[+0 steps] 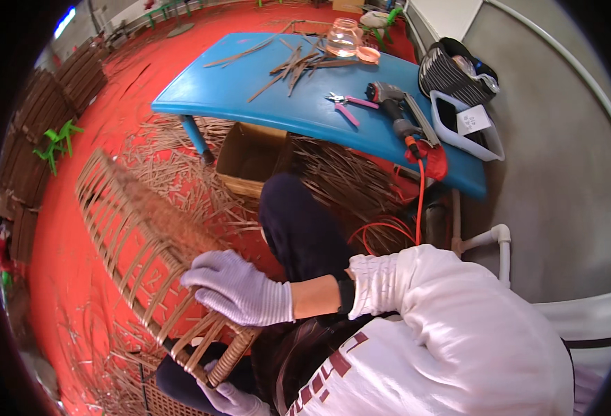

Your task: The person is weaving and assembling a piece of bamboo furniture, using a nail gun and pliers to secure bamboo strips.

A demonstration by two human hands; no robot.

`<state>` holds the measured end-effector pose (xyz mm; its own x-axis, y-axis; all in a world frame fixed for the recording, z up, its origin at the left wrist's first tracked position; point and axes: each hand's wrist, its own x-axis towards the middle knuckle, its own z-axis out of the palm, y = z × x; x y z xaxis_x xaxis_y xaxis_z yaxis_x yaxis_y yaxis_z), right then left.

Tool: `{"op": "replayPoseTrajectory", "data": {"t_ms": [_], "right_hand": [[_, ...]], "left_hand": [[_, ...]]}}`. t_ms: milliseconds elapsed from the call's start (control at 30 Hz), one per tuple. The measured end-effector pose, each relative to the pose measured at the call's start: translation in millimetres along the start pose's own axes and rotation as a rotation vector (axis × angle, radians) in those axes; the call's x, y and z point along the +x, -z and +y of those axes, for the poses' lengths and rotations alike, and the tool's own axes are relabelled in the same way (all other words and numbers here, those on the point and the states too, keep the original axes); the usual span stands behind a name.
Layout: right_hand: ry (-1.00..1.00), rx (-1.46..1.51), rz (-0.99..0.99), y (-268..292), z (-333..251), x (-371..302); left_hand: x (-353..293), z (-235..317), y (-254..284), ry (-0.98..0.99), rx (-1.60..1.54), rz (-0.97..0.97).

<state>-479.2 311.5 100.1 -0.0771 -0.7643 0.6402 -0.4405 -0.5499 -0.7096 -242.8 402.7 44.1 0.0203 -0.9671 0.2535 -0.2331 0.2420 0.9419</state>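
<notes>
A long rattan frame (122,239), with pale strips spanning two rails, slants from the left down toward my lap. My right hand (239,288), in a pale striped knit glove and with a black band on the wrist, is closed over its upper rail near the lower end. Beneath that end is my left hand (233,400), gloved as well, gripping the frame's bottom corner. Its fingers are partly hidden by the frame. A thickly wrapped rattan bar (230,355) forms the end between my hands.
Ahead stands a blue table (250,87) with loose strips (298,66), a clear jar (343,38), pink-handled pliers (347,107) and a nail gun (392,104) on an orange hose (421,201). A white bin (496,145) sits at its right. A cardboard box (253,152) and scattered strips lie below.
</notes>
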Motion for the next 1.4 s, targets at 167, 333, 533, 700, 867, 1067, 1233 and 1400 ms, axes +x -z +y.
{"op": "replayPoseTrajectory", "data": {"t_ms": [167,333,533,700,867,1067,1233,1400], "right_hand": [[0.011,0.138,-0.091,-15.9,3.7,8.4],[0.050,0.131,-0.062,-10.5,20.6,5.6],[0.216,-0.080,0.140,54.0,39.5,32.5],[-0.375,-0.330,0.394,186.3,166.8,6.7],[-1.088,-0.710,0.175,230.1,319.6,-155.6],[-1.827,-0.929,-0.405,258.3,410.7,-443.5],[-1.765,-0.790,-0.531,182.3,392.2,-410.3],[-1.622,-0.888,-0.333,198.4,463.9,-451.9]], "left_hand": [[-20.6,10.7,2.9,0.067,0.361,0.227],[-5.7,24.1,-18.9,0.001,0.435,0.236],[6.3,46.2,-40.7,-0.182,0.553,0.200],[-19.3,-6.9,26.3,0.137,0.706,0.155],[-18.9,0.6,19.3,0.133,0.760,0.147],[-6.6,-10.3,-15.3,0.162,0.752,0.082],[4.4,-1.9,-26.0,0.145,0.855,0.077],[7.8,-13.7,-40.3,0.139,0.847,0.056]]}}
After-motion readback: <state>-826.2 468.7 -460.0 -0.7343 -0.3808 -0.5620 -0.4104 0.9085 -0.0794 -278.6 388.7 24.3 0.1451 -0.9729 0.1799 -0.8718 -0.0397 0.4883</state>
